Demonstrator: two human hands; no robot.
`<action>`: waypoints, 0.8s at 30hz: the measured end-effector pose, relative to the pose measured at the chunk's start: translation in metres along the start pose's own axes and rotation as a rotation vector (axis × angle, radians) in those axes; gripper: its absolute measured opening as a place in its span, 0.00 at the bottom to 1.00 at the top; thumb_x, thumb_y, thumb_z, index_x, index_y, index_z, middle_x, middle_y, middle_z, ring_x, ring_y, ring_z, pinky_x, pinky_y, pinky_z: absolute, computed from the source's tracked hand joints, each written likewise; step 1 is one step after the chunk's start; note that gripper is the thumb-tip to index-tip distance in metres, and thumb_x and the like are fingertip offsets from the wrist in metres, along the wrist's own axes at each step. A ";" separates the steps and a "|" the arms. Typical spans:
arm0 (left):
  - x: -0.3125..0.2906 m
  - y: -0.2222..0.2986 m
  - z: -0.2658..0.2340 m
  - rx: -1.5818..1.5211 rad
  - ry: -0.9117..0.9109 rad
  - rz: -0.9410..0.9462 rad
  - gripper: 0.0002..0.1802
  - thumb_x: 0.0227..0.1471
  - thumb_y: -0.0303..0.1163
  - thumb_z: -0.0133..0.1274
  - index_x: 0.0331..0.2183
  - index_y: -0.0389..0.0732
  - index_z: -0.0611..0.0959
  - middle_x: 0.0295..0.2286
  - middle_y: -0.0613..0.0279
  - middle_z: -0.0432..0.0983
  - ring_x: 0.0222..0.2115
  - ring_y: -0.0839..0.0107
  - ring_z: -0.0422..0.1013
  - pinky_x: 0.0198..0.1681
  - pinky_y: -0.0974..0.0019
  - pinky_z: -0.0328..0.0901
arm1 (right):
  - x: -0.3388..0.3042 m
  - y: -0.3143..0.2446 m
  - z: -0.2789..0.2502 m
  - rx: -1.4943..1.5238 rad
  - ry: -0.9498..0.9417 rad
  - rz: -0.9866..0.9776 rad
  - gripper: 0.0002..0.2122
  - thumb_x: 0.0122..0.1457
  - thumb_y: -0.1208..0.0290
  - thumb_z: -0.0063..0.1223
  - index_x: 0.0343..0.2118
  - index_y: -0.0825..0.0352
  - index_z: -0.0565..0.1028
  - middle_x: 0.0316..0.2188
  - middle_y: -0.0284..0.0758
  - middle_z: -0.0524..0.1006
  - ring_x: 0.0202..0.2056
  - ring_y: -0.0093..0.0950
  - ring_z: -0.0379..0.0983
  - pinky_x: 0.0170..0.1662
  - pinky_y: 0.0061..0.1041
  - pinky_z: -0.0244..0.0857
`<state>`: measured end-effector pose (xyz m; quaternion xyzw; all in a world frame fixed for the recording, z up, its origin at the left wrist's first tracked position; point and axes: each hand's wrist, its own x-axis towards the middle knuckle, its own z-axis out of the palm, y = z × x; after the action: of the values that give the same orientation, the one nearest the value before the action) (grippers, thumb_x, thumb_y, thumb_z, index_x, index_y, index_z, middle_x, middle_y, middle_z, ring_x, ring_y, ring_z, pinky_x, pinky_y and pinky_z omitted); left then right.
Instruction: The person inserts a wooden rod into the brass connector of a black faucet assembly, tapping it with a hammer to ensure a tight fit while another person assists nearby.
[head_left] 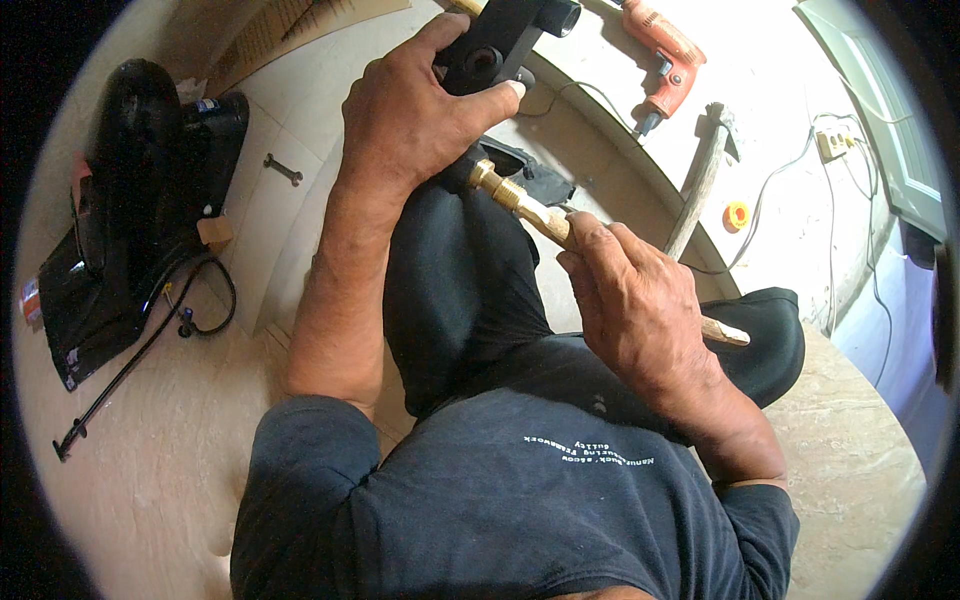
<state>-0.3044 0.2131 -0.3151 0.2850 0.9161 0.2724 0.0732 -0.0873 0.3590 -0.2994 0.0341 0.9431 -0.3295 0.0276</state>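
Observation:
My left hand (420,125), raised at the top centre, grips a black blocky fitting (500,45) with round ports. The thumb presses along its near side. In my right hand (640,300) is a wooden stick (545,217), with the fingers closed round its middle and its far tail (728,332) sticking out past the palm. At the stick's upper end sits a threaded brass fitting (497,187), just below my left wrist. The brass meets a dark piece there; I cannot tell whether they are joined.
A red power drill (668,60) and a wooden-handled hammer (700,180) lie on the right, near a yellow tape roll (737,216) and a socket box (832,142) with cables. On the left are a spanner (283,170), black boots (140,120) and a thin black hose (125,375).

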 end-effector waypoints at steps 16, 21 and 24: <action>0.007 0.004 0.015 0.079 0.024 -0.017 0.33 0.42 0.54 0.69 0.47 0.45 0.85 0.34 0.56 0.86 0.35 0.61 0.83 0.45 0.57 0.74 | 0.020 0.016 -0.019 0.555 -0.164 0.280 0.10 0.67 0.68 0.54 0.44 0.71 0.75 0.25 0.44 0.78 0.29 0.45 0.77 0.34 0.41 0.70; 0.022 0.015 0.020 0.027 0.098 -0.044 0.30 0.40 0.48 0.73 0.44 0.43 0.85 0.29 0.58 0.85 0.31 0.65 0.82 0.40 0.61 0.74 | 0.018 0.031 -0.026 -0.054 0.023 0.055 0.11 0.66 0.72 0.56 0.48 0.68 0.76 0.38 0.42 0.81 0.33 0.41 0.80 0.33 0.38 0.73; 0.042 0.013 0.017 -0.226 -0.004 0.018 0.25 0.46 0.40 0.72 0.44 0.37 0.84 0.30 0.65 0.84 0.31 0.77 0.79 0.37 0.70 0.73 | 0.019 0.037 -0.037 -0.061 0.142 -0.011 0.10 0.65 0.73 0.56 0.48 0.68 0.76 0.34 0.42 0.80 0.32 0.40 0.80 0.33 0.38 0.72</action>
<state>-0.3278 0.2537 -0.3211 0.2838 0.8768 0.3740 0.1042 -0.1040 0.4115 -0.2946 0.0515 0.9524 -0.2977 -0.0400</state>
